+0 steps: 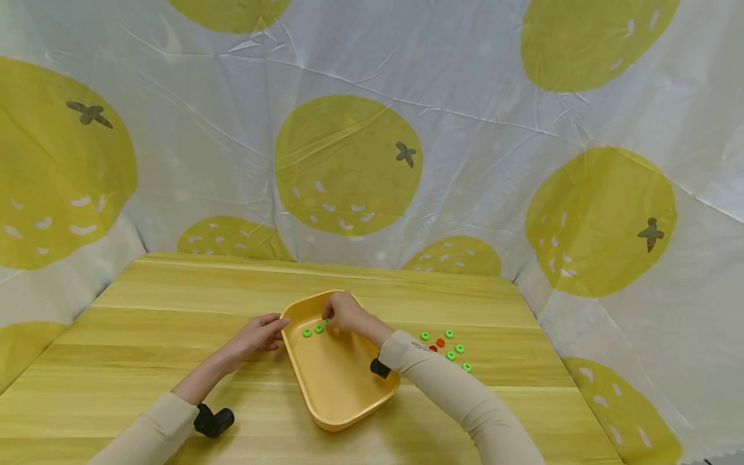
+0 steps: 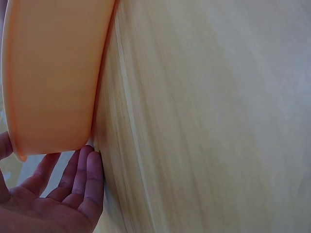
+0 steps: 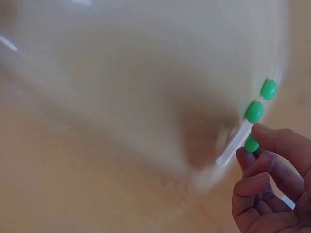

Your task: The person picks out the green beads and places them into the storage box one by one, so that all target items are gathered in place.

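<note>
A yellow-orange plastic tray (image 1: 334, 387) lies on the table. My left hand (image 1: 258, 336) holds it at the far left corner, thumb over the rim and fingers against the outer wall (image 2: 53, 77). Inside, my right hand (image 1: 347, 313) pinches a small green bead (image 3: 251, 143) between thumb and fingertip, low by the tray's far wall. Beside that bead sit two more, a green bead (image 3: 254, 111) and another green bead (image 3: 268, 89), forming a row. In the head view the held bead is mostly covered by the right hand.
Right of the tray, several loose green beads (image 1: 449, 334) and a couple of red beads (image 1: 440, 343) are scattered on the wooden table (image 1: 232, 290); the right sleeve passes close to them. A fruit-patterned cloth (image 1: 465, 161) hangs behind the table.
</note>
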Demonstrator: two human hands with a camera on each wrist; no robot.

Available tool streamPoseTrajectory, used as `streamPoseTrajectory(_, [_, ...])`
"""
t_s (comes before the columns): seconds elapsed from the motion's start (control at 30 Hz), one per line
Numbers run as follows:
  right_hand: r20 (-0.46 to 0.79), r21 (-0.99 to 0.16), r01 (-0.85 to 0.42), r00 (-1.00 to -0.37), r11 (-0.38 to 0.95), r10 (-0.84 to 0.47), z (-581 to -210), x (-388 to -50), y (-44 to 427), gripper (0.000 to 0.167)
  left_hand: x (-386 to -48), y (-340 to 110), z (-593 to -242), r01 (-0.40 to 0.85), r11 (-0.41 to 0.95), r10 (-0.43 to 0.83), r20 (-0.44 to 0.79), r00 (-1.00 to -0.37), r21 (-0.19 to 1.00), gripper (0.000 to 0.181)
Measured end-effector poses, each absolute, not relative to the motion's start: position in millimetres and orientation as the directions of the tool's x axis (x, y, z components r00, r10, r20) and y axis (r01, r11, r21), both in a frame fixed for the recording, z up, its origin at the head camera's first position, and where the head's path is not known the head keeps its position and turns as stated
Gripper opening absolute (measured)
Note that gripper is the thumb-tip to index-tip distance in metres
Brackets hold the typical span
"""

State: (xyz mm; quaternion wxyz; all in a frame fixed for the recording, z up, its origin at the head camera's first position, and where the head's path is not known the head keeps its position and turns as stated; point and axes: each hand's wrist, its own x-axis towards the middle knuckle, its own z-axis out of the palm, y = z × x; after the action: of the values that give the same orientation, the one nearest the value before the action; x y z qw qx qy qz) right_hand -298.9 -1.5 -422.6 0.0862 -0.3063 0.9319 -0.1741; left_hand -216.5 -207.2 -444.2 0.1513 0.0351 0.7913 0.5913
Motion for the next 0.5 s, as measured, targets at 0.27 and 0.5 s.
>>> streamPoseTrajectory(0.27, [-0.038, -0.325, -0.578, -0.783, 0.748, -0.621, -428.1, -300.0, 2.1, 0.009, -216.5, -207.6, -443.5, -0.121, 0.289, 0.243, -0.195, -0.95, 0.95, 0.063])
streamPoseTrajectory(0.5, [-0.023, -0.318, -0.598, -0.771, 0.736, -0.637, -429.3, -301.0, 2.7, 0.012, -216.8, -207.8, -444.1, -0.129, 0.299, 0.235, -0.204, -0.951, 0.946, 0.065])
